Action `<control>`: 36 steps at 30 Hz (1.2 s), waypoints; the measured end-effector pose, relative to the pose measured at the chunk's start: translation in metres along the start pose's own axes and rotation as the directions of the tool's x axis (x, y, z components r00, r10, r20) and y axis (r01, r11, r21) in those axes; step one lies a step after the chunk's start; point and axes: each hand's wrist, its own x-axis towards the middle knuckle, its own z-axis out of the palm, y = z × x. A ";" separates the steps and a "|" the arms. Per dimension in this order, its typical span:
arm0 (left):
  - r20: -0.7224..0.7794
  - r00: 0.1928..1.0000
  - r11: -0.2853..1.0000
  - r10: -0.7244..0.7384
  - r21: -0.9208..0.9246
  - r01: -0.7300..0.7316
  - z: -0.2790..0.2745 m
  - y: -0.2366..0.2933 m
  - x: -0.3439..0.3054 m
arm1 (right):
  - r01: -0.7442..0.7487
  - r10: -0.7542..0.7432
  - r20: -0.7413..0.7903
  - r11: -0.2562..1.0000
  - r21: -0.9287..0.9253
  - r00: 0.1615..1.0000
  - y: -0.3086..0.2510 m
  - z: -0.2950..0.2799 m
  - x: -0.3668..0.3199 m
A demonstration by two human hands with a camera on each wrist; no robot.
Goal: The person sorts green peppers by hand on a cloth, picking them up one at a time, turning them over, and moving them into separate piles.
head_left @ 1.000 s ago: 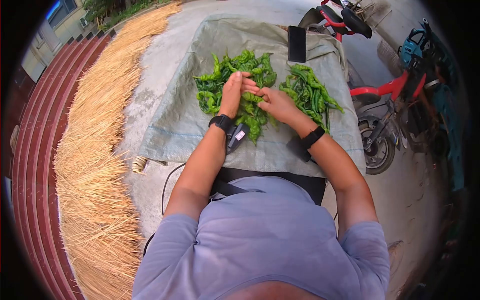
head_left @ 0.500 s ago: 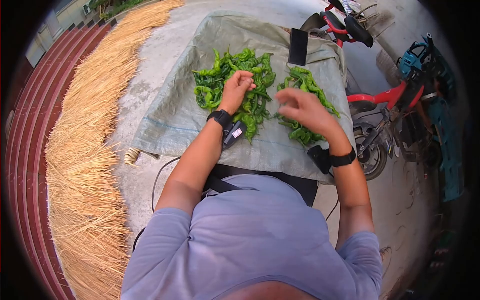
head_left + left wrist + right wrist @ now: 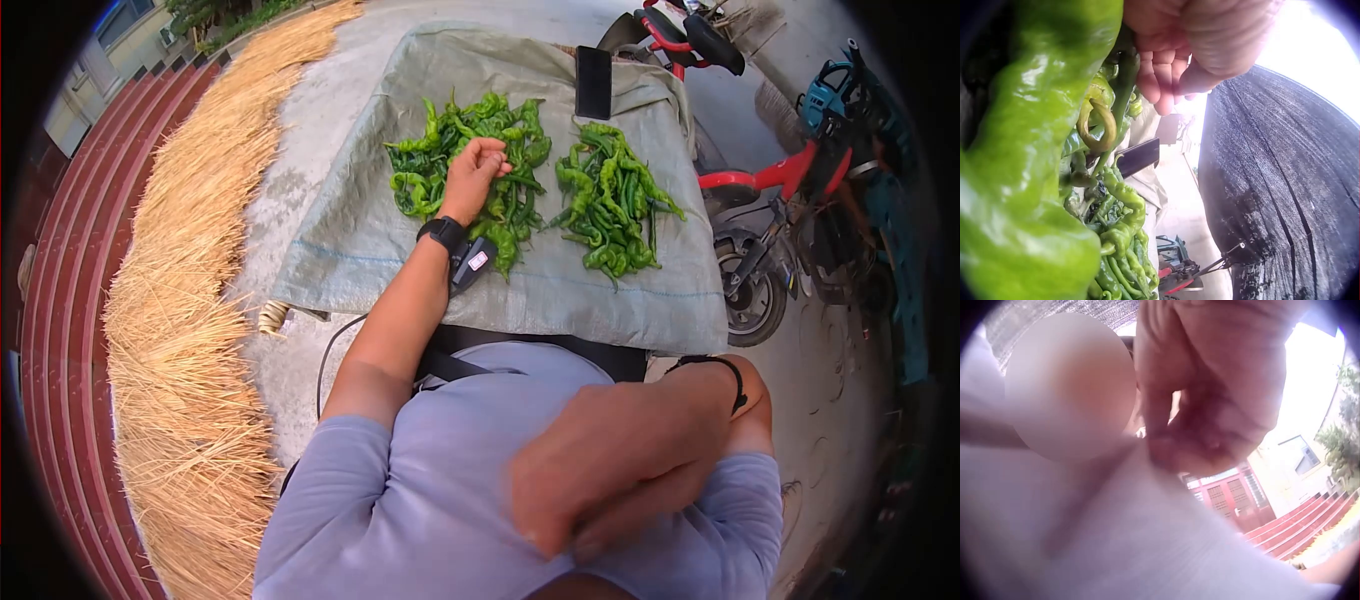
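Observation:
Two heaps of long green peppers lie on a cloth, a left heap and a right heap. My left hand rests over the left heap with its fingers loosely bent and nothing in them. In the left wrist view a large shiny pepper fills the near side, and the left fingers hang beside the peppers. My right hand, blurred, is up at my chest by the neckline. The right wrist view has its curled fingers pinching the pale shirt, whose fabric rises toward them.
A black phone lies at the back of the grey-green woven cloth. Straw covers the ground to the left, next to red steps. A red bike stands close to the right side.
My right hand has left the peppers beside my left hand, swung right, and come back to my chest. The left hand stays over the left heap, its fingers more bent.

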 end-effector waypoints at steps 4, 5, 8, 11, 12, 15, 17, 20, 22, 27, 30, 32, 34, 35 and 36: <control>-0.016 1.000 1.000 0.002 -0.008 -0.002 0.002 0.001 0.004 | 0.037 -0.085 0.175 0.965 0.259 0.981 0.000 0.017 0.006; -0.024 1.000 1.000 0.003 -0.014 -0.003 0.002 0.000 0.002 | 0.036 -0.105 0.234 0.959 0.281 0.966 -0.002 0.022 0.009; -0.028 1.000 1.000 0.010 -0.005 -0.011 0.003 0.000 0.001 | 0.049 -0.142 0.343 0.963 0.266 0.928 -0.006 0.028 0.017; -0.012 1.000 1.000 0.008 0.015 -0.008 0.001 0.002 0.000 | 0.156 -0.138 0.342 0.987 -0.025 0.929 -0.009 0.036 0.019; -0.003 1.000 1.000 -0.002 -0.005 0.002 0.003 0.002 -0.002 | 0.201 -0.140 0.344 0.968 -0.148 0.929 -0.010 0.038 0.019; -0.019 1.000 0.999 -0.001 0.035 0.001 0.005 0.004 -0.003 | 0.319 -0.162 0.350 0.831 -0.456 0.923 -0.011 0.047 0.018; -0.024 1.000 1.000 0.002 0.027 -0.001 0.006 0.004 -0.004 | 0.403 -0.215 0.351 0.639 -0.655 0.911 -0.011 0.048 0.018; -0.018 0.999 0.999 -0.038 0.016 0.039 0.004 0.002 -0.002 | 0.473 -0.179 0.444 0.178 -0.863 0.878 -0.012 0.049 0.023; -0.017 0.999 0.999 -0.033 0.031 0.033 0.003 0.004 -0.004 | 0.444 -0.067 0.444 0.274 -0.853 0.894 -0.007 0.058 0.021; -0.024 1.000 1.000 -0.006 0.024 0.007 0.005 0.000 -0.003 | 0.200 -0.019 0.286 0.760 -0.619 0.958 0.000 0.058 0.021; -0.033 0.999 1.000 -0.007 0.004 0.007 0.007 0.001 -0.003 | 0.079 0.034 0.186 0.822 -0.565 0.982 0.010 0.045 0.019; -0.022 1.000 1.000 -0.006 -0.004 0.006 0.006 0.001 -0.003 | 0.007 0.067 0.123 0.855 -0.518 0.990 0.017 0.034 0.019; -0.021 1.000 1.000 0.006 0.001 -0.006 0.006 0.001 -0.003 | -0.266 0.420 -0.032 0.513 -0.816 0.907 0.022 0.017 0.018; -0.004 1.000 1.000 -0.004 0.023 0.004 0.004 0.002 -0.003 | -0.350 0.519 -0.027 0.536 -0.768 0.854 0.026 -0.005 0.015; -0.003 1.000 1.000 -0.008 0.016 0.008 0.003 0.001 -0.003 | -0.434 0.611 -0.014 0.545 -0.717 0.791 0.034 -0.033 0.010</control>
